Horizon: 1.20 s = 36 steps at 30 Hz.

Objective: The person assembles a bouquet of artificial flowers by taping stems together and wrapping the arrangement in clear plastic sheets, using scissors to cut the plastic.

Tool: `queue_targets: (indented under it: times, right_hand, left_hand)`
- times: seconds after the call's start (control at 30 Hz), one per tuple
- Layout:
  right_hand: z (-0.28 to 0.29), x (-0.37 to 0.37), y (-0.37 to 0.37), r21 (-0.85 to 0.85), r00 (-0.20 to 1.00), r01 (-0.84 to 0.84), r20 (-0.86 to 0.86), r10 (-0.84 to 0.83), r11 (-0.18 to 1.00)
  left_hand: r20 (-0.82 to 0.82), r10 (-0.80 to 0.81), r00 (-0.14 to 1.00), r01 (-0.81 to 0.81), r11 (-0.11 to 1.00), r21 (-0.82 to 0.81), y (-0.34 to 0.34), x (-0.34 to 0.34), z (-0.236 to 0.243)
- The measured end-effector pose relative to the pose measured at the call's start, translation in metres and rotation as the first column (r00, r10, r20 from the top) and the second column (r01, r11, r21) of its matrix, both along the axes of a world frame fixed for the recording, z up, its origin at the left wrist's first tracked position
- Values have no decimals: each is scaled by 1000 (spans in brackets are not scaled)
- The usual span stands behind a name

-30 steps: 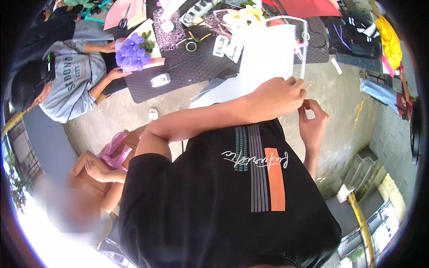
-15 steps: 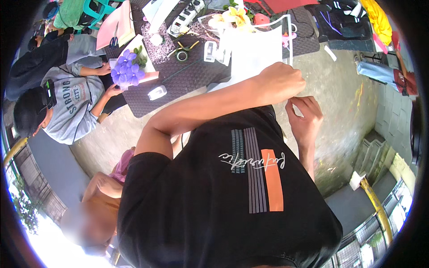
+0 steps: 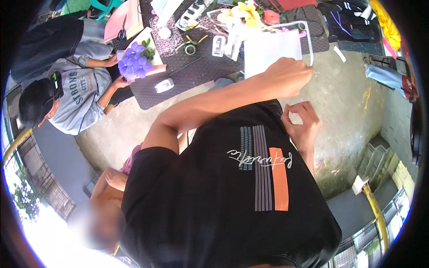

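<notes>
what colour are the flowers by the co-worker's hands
The flowers are bluish purple, shown best in the head view.

Wide head cam, facing dn

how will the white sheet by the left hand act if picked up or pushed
The white sheet looks paper-thin, so it is probably light and floppy when lifted. Its flat, smooth-looking face may let it slide easily.

Dark textured table [image 3: 147, 96]: white sheet [image 3: 268, 51], tape roll [image 3: 186, 48], white plastic case [image 3: 164, 85].
</notes>
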State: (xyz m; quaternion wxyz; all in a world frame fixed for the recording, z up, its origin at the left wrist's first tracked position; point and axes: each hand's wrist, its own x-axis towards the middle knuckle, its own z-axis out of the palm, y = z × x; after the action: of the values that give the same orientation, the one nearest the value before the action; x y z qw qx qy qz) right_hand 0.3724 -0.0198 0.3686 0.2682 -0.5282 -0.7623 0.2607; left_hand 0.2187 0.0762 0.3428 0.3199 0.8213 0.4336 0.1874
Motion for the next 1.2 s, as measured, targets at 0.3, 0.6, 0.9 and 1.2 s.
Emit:
queue_targets:
  times: [0.3,0.6,0.9,1.2]
  right_hand:
    - [-47,53,15,-582,727,-419,-675,-126,696]
    - [-307,133,55,-899,243,111,-389,-889,424]
    - [-382,92,145,-917,101,220,-319,-942,334]
    - [-419,70,164,-864,218,437,-167,-962,249]
  left_hand:
    - [460,276,844,-303,953,-17,0,-31,26]
    - [625,549,555,-757,645,105,-55,-105,83]
    - [634,703,323,-929,363,72,-101,-170,132]
    - [620,750,230,-965,257,47,-129,-158,123]
